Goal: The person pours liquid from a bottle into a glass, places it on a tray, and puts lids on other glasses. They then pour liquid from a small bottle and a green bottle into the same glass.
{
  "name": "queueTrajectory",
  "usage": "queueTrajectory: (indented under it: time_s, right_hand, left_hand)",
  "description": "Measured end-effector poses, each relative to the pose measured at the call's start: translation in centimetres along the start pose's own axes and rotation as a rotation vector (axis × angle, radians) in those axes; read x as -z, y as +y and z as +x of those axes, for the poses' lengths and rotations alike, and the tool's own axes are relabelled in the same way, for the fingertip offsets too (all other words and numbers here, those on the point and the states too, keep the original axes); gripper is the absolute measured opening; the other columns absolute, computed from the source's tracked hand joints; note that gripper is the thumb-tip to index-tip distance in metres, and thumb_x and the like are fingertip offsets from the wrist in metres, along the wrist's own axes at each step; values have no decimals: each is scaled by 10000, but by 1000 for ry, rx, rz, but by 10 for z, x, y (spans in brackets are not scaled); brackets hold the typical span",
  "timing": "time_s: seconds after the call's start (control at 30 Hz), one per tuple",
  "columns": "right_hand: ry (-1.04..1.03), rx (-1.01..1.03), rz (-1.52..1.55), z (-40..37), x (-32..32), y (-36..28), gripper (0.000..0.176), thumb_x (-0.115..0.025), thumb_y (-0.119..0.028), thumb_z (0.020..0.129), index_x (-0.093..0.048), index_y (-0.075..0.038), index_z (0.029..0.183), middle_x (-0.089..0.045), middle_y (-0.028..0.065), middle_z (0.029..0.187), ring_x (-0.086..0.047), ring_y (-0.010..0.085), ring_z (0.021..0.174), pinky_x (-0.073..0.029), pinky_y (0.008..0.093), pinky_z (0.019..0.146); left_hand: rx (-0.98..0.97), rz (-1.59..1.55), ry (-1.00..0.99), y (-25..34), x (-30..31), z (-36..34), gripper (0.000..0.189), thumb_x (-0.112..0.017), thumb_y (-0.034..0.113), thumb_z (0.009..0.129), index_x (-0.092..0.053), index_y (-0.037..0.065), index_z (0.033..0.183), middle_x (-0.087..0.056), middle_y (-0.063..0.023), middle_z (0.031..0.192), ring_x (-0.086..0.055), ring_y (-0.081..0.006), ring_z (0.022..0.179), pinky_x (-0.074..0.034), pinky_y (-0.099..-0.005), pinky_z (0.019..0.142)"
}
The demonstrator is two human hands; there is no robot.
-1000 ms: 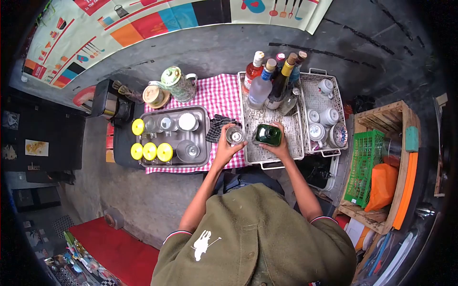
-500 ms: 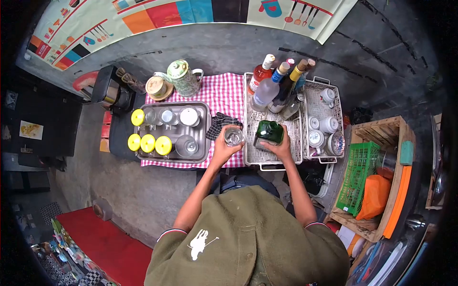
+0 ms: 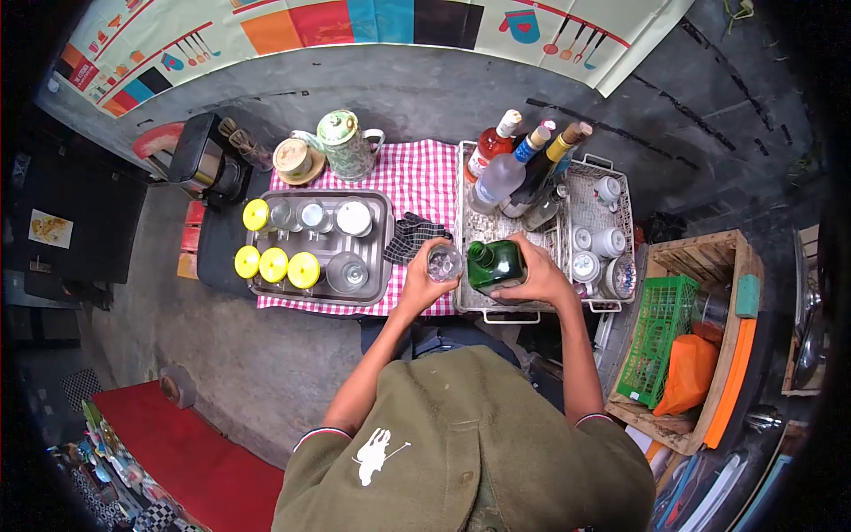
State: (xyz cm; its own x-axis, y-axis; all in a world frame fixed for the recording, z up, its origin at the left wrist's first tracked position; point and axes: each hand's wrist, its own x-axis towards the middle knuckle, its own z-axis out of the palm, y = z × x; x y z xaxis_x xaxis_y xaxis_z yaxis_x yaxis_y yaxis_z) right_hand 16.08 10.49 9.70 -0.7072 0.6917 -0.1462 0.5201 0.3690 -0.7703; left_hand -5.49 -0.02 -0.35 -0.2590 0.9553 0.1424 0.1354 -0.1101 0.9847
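Note:
My left hand (image 3: 425, 279) is wrapped around a small clear drinking glass (image 3: 445, 261), held with its mouth facing up. In my right hand (image 3: 542, 277) is a square green glass bottle (image 3: 502, 264), tilted so that its neck leans left toward the glass. A small gap separates the bottle's mouth from the glass rim. I cannot make out any liquid running between them. Just beyond my left hand, a dark checked cloth (image 3: 415, 238) lies crumpled on the red-and-white checkered tablecloth (image 3: 412, 173). The bottle is over the front of a white wire basket (image 3: 510, 306).
Several bottles (image 3: 519, 168) stand at the basket's back. Right of it, another basket (image 3: 589, 168) holds white cups (image 3: 608, 241). On the left, a grey tray (image 3: 383, 288) carries yellow-lidded jars (image 3: 304, 269) and glasses. A patterned pot (image 3: 348, 151) stands behind the tray. A wooden crate (image 3: 687, 257) is at right.
The green bottle has tipped from nearly upright to leaning left, its neck now close to the glass. My left hand and the glass have shifted slightly right in view.

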Motion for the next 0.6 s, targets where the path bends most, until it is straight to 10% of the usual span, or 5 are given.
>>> queueTrajectory:
  time_s: [0.6]
  right_hand:
    - [-344,-43,-180,14,11,-4,809,-885,-398,551,-512,27,1130,-660,257,945,-656,411,934,-502,430,826]
  left_hand:
    - [37,-92,-2,-1,-6,0,611,-771,17,672,-529,32,1233,-624,-103,1138,-627,-190,1048,-483,-321,937]
